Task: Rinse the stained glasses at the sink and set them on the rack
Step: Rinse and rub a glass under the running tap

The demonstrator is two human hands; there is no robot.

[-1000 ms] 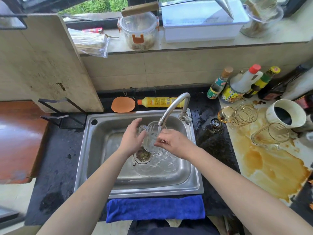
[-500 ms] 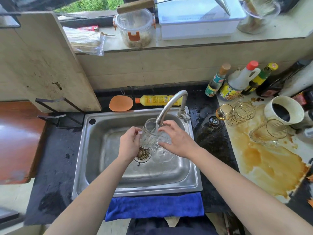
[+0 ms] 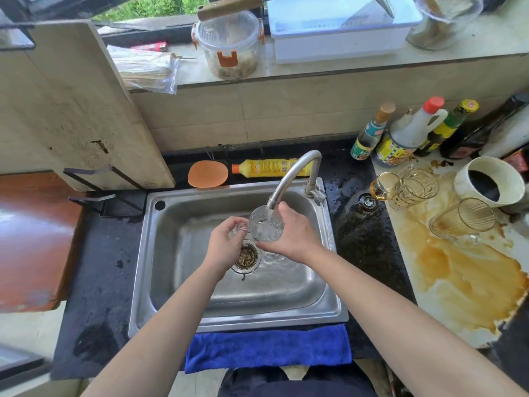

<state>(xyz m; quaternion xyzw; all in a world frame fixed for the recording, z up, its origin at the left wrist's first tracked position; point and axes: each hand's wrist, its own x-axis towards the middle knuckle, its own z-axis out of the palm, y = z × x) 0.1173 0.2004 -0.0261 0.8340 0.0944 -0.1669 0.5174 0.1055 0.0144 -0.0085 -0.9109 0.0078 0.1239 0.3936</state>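
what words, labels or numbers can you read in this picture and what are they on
None reads clearly.
Lying yellow bottle: print and code squares, too blurred.
White jug: yellow label, characters too blurred.
Green-label bottle: too small.
Yellow-capped bottle: too small.

Bare hands [image 3: 294, 239] and forearms [image 3: 171, 316], dark navy clothing [image 3: 286, 382] below (garment type unclear).
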